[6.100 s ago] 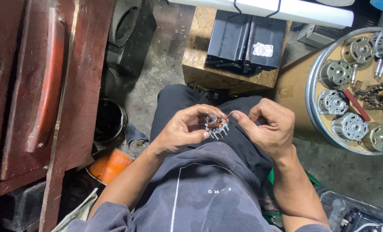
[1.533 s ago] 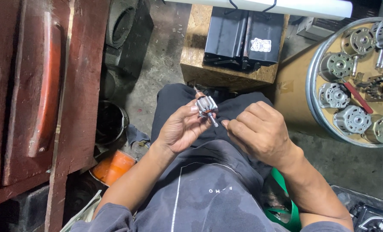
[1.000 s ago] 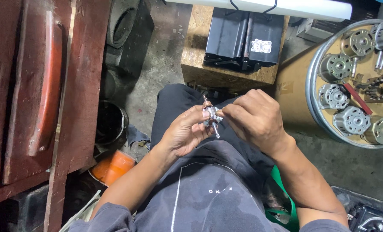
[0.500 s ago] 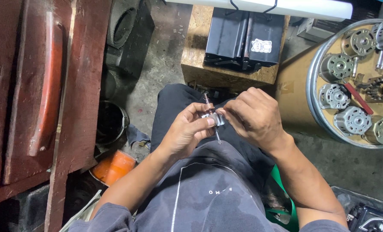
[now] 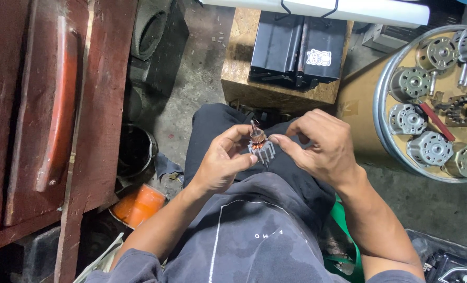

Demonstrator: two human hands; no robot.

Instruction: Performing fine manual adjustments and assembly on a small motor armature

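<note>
Above our lap, left hand (image 5: 220, 165) pinches the small motor armature (image 5: 258, 145); right fingers (image 5: 288, 147), curled, should steady its 3 o'clock side gently.

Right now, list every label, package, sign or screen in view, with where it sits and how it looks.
White sticker: small, roughly square, with a dark figure, on the black box atop the wooden block.
Pale print: faint small marks on the dark grey shirt, below the left hand.
No screens or signs show.
</note>
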